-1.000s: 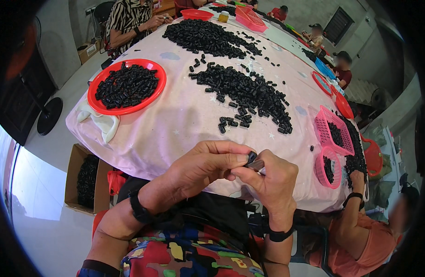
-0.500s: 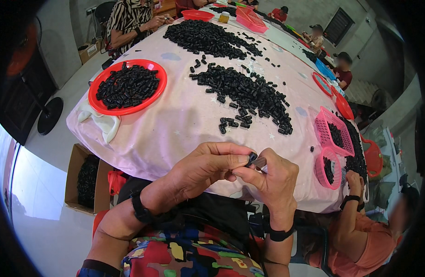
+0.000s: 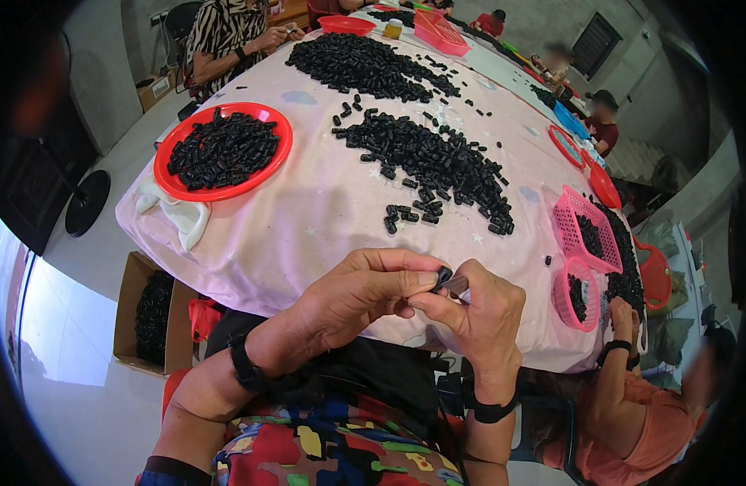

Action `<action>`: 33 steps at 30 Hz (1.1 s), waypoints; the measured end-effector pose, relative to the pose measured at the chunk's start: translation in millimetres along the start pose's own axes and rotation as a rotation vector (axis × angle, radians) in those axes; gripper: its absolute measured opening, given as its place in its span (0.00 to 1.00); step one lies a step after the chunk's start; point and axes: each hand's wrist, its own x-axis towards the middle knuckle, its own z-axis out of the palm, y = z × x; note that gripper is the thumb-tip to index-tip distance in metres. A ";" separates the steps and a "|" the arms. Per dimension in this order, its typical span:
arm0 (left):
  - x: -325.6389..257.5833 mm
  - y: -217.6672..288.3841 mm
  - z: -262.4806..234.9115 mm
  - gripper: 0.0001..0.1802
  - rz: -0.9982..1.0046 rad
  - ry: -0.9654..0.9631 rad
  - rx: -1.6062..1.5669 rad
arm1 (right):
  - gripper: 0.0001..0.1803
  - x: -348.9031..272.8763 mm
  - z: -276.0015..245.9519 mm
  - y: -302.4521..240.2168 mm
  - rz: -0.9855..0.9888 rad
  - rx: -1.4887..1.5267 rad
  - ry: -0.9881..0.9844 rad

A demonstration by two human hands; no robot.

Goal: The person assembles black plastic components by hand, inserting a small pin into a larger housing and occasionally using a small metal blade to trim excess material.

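My left hand (image 3: 369, 283) pinches a small black plastic part (image 3: 443, 275) between thumb and fingertips, just above the near edge of the table. Close against it, my right hand (image 3: 478, 312) is closed on a thin greyish piece (image 3: 458, 285) that meets the black part; whether it is a blade or a strip I cannot tell. Beyond my hands lies a loose heap of similar short black parts (image 3: 430, 158) on the pink cloth (image 3: 308, 259). To the left a red round tray (image 3: 285, 154) holds many more of them.
A larger black heap (image 3: 357, 65) lies farther off. Pink baskets (image 3: 563, 212) stand at the right, near a co-worker in an orange shirt (image 3: 632, 421). A cardboard box (image 3: 183, 324) with black contents is on the floor at left. Other people sit along the table.
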 end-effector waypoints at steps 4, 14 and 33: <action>0.2 -0.1 0.3 0.15 -0.006 -0.002 -0.014 | 0.30 0.5 -0.7 -1.2 -0.001 -0.001 -0.011; 0.2 -0.7 1.6 0.15 -0.003 -0.004 -0.047 | 0.30 -0.5 -0.9 -0.8 0.015 0.041 0.025; -0.4 -0.5 3.5 0.15 -0.007 0.014 -0.038 | 0.30 0.0 -1.7 -1.6 0.021 0.041 -0.005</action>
